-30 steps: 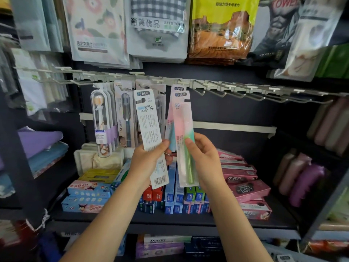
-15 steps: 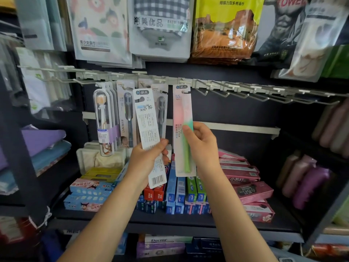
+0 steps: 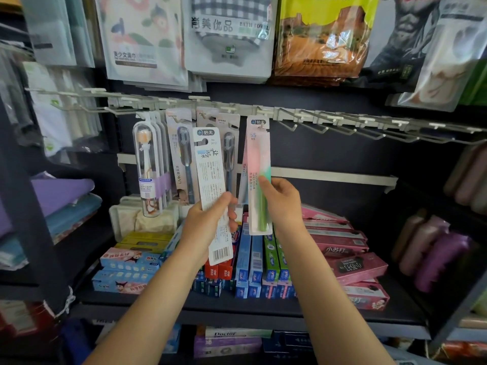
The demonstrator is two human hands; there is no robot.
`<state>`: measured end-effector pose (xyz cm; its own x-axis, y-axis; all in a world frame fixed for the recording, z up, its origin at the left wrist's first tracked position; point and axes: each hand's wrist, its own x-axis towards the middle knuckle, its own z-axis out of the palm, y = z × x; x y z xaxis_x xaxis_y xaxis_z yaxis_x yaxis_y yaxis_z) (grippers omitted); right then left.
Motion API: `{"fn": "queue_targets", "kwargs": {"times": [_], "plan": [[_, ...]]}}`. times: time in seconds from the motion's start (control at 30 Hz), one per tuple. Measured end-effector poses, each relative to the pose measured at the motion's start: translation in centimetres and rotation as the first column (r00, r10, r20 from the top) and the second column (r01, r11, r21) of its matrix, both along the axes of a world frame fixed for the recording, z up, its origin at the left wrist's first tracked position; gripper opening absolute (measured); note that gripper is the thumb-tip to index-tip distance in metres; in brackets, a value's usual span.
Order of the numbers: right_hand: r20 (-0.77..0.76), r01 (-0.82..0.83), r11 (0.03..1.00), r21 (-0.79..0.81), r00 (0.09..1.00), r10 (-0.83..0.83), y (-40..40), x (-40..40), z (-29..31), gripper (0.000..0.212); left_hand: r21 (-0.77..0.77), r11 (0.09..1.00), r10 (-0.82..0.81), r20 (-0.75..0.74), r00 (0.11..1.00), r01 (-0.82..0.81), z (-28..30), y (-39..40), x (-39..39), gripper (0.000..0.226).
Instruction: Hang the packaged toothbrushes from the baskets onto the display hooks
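My right hand (image 3: 280, 204) grips a pink-and-green packaged toothbrush (image 3: 259, 159) by its lower half. The pack's top hole is up at a hook (image 3: 261, 115) on the grey hook rail, and the pack hangs upright there. My left hand (image 3: 208, 222) holds a white packaged toothbrush (image 3: 210, 180) with its printed back and barcode facing me, tilted slightly left, below the rail. Behind it hang grey toothbrush packs (image 3: 181, 154) and clear tube-cased toothbrushes (image 3: 147, 167) on hooks further left. No basket is in view.
Several bare hooks (image 3: 342, 125) run along the rail to the right. Towel packs (image 3: 226, 38) hang above. Toothpaste boxes (image 3: 253, 264) fill the shelf below my hands, with pink boxes (image 3: 342, 248) to the right. Folded cloths (image 3: 60, 201) lie on the left shelf.
My right hand has lifted the pink-and-green pack upward until its top reached a hook on the rail. My left hand with the white pack has stayed roughly in place.
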<state>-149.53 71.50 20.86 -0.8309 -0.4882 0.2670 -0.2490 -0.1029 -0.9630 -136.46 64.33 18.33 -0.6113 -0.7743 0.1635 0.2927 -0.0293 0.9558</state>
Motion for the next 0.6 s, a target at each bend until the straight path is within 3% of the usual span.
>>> {"fn": "queue_targets", "kwargs": {"times": [0.17, 0.27, 0.33, 0.4, 0.47, 0.6], "plan": [[0.040, 0.033, 0.990, 0.138, 0.998, -0.039, 0.1, -0.6, -1.6, 0.043, 0.071, 0.987, -0.140, -0.042, 0.989, 0.143, 0.4, 0.1, -0.1, 0.073], [-0.070, -0.006, 0.995, 0.098, 0.997, 0.013, 1.7, 1.1, -1.8, 0.029, 0.063, 0.988, -0.140, -0.030, 0.990, 0.141, 0.4, 0.1, 0.2, 0.055], [-0.108, -0.205, 0.976, 0.066, 0.971, 0.212, 2.6, 2.8, -1.6, 0.017, -0.010, 0.995, -0.103, 0.054, 0.993, 0.103, 0.1, 0.3, 0.4, 0.034], [-0.109, -0.347, 0.936, 0.055, 0.930, 0.351, 2.9, 4.1, -1.5, 0.023, -0.047, 0.996, -0.065, 0.073, 0.995, 0.069, -0.2, 0.5, 0.4, 0.024], [-0.138, -0.339, 0.938, 0.078, 0.928, 0.347, 2.9, 4.5, -1.6, 0.029, -0.046, 0.998, -0.041, 0.021, 0.999, 0.042, -0.3, 0.6, 0.6, 0.018], [-0.119, -0.272, 0.962, 0.034, 0.954, 0.274, 3.2, 3.7, -1.7, 0.013, -0.058, 0.998, -0.032, -0.031, 0.999, 0.031, -0.2, 0.2, 1.5, 0.015]]}}
